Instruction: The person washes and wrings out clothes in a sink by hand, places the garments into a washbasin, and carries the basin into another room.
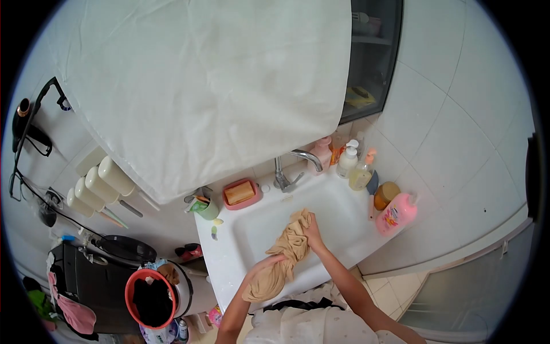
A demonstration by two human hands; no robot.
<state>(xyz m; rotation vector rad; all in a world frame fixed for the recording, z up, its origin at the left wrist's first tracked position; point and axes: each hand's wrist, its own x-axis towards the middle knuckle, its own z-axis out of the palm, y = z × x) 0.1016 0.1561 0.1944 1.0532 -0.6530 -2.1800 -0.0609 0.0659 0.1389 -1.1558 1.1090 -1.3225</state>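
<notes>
A white washbasin (235,269) took up the middle of a tiled washroom. Over it, the right hand (313,234) was clamped round the upper end of a bunched tan cloth (295,243); the left hand (274,261) was clamped lower down, its fingertips hidden by folds.

From the basin's centre, a chrome tap (281,179) stood at eleven o'clock, a pink soap dish (256,198) holding a brown bar (239,193) at ten, and a green cup (209,212) near half past nine. At about half past one, pump bottles (361,178) crowded the rim, with an amber-brown jar (387,196) near two and a pink bottle (397,215) near three.

Beyond, a broad white sheet (212,86) filled eleven o'clock, a dark-framed cabinet (372,74) one, and pale wall tiles (458,126) two. White cups (114,175) lined the wall towards half past nine, and a hairdryer (24,123) hung farther out at ten. A red bucket (129,295) of dark fabric (152,301) sat at eight, beside a black appliance (97,281). Cream floor tiles (387,295) showed at four.

The pink bottle's label bore pale lettering over a coloured print, too small to read.
</notes>
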